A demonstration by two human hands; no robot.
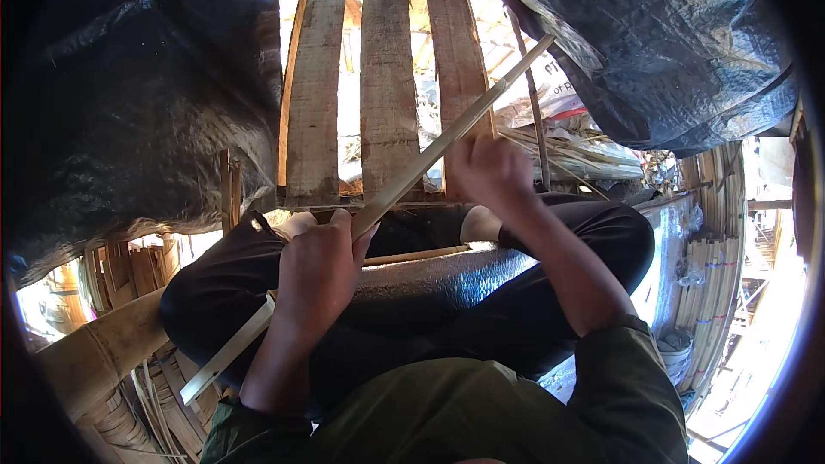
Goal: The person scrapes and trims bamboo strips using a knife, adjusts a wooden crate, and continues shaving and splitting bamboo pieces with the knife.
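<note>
My left hand (320, 271) is closed round a long pale strip of split bamboo (443, 139). The strip slants from the lower left, passes under my left wrist and rises to the upper right, its far tip in front of the black sheeting. Close beside its upper half is my right hand (494, 170), fingers curled into a fist and slightly blurred. Whatever the fist holds, if anything, is hidden. Below the hands, my crossed legs (584, 232) in dark trousers frame a thin bamboo stick (417, 255) lying crosswise.
Three upright wooden planks (387, 86) with gaps stand ahead. Black plastic sheeting (146, 103) hangs left and upper right. A thick bamboo pole (107, 348) lies at the left. Bundled bamboo strips (709, 292) and a small bucket (675, 352) are on the right.
</note>
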